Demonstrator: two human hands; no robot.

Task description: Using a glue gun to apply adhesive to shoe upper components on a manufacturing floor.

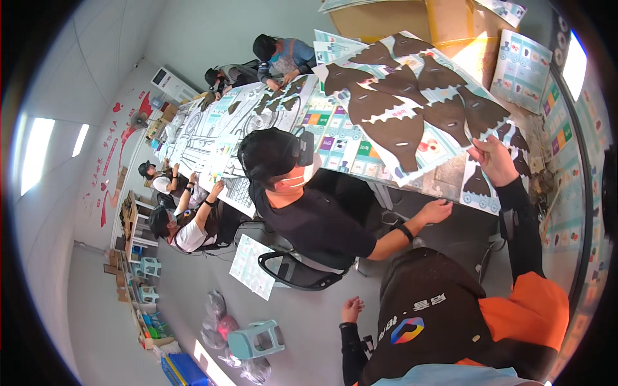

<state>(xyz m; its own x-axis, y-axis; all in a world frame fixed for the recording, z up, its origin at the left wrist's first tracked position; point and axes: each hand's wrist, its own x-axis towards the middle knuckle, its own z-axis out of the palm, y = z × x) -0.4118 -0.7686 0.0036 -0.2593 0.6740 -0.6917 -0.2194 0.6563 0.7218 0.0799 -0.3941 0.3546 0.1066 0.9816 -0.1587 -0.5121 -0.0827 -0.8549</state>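
My right hand (494, 161) reaches to the near right edge of the worktable, thumb and fingers closed on the edge of a printed sheet (428, 157). Whether it also pinches the dark brown cut-out piece (444, 119) beside the fingertips is hard to tell. Several such brown pieces with scalloped edges and small slots lie spread over the pale blue and white sheets. Another sheet with brown shapes (477, 186) lies just below my right hand. My left hand (352, 310) hangs low over the floor, fingers loosely bent and apart, with nothing in it.
Close on my left, a co-worker (315, 212) in black sits at the table, one arm toward its edge. Other people work along the long table (212, 138). Cardboard boxes (399, 22) stand behind the sheets. A chair (306, 270), a teal stool (257, 339) and plastic bags are on the floor.
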